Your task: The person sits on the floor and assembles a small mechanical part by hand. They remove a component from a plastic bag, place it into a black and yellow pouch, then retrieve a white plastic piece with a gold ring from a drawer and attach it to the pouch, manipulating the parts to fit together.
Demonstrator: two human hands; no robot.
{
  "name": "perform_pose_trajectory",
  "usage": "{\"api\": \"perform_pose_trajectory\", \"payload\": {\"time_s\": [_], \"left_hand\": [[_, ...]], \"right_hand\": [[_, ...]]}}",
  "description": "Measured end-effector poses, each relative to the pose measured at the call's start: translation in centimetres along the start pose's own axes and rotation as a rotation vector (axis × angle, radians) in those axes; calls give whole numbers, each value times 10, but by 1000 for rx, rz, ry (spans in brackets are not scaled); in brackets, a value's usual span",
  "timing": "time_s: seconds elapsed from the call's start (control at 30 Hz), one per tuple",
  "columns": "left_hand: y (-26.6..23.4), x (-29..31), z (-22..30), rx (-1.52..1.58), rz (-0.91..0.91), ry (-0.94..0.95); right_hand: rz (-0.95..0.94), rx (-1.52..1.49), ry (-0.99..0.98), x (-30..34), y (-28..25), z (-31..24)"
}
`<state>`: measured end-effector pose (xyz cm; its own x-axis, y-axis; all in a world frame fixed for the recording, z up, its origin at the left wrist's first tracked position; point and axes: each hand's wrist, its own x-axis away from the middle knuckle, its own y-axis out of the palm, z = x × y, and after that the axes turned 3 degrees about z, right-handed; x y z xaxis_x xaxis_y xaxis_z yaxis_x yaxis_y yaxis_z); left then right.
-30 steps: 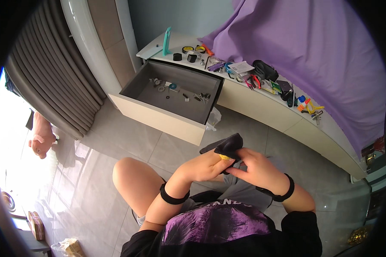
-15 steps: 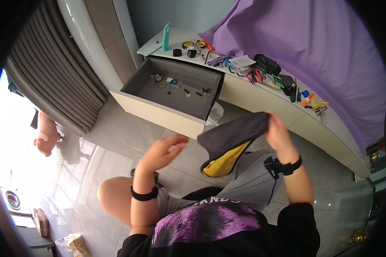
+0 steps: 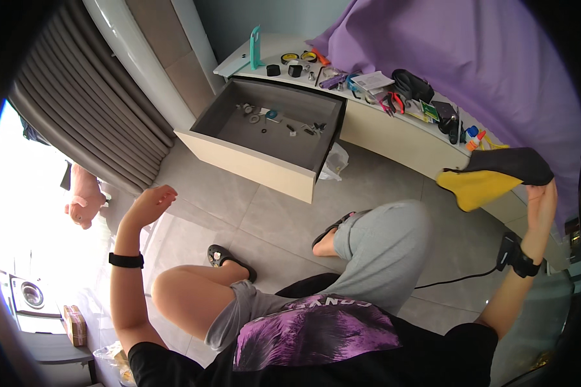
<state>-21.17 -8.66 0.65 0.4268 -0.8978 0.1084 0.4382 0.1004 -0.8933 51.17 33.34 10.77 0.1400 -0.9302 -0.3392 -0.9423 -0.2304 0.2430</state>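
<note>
A person seen from above wears a black short-sleeved T-shirt (image 3: 316,376) at 6 o'clock, its front carrying a large, streaky purple print (image 3: 316,337) topped by white lettering (image 3: 358,301). Grey trousers (image 3: 388,248) spread toward 4 o'clock; the cloth covers the right knee but ends above the left. A plain black wristband (image 3: 126,260) circles the left wrist at 8 o'clock. Between 3 and 4 o'clock, the right wrist has a black strap (image 3: 527,264) with a boxy black module (image 3: 507,251) and a thin black cable (image 3: 458,282). A dark clog (image 3: 237,262) with pale charms lies toward 7 o'clock, another dark shoe (image 3: 329,232) toward 4.

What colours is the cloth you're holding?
Yellow and dark grey; the cloth shows best in head view.
</note>
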Motion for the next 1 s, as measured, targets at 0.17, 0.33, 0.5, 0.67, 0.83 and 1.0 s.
{"api": "perform_pose_trajectory", "payload": {"time_s": [0.17, 0.33, 0.5, 0.67, 0.83, 1.0], "left_hand": [[7, -10, -35, -148, -23, -5], [22, -24, -42, -278, -138, 59], [19, -59, -37, -312, -143, 186], [21, -125, -28, -422, -42, 183], [25, -199, -4, -392, 40, 173], [32, -283, 13, -462, -166, 207]], "right_hand": [[146, 39, 190, 2, -61, 22], [472, 132, 337, 35, -119, 89], [560, 275, 494, 69, -126, 146], [400, 266, 560, 80, -106, 184], [369, 259, 550, 71, -82, 225], [359, 347, 517, 71, -41, 273]]}}
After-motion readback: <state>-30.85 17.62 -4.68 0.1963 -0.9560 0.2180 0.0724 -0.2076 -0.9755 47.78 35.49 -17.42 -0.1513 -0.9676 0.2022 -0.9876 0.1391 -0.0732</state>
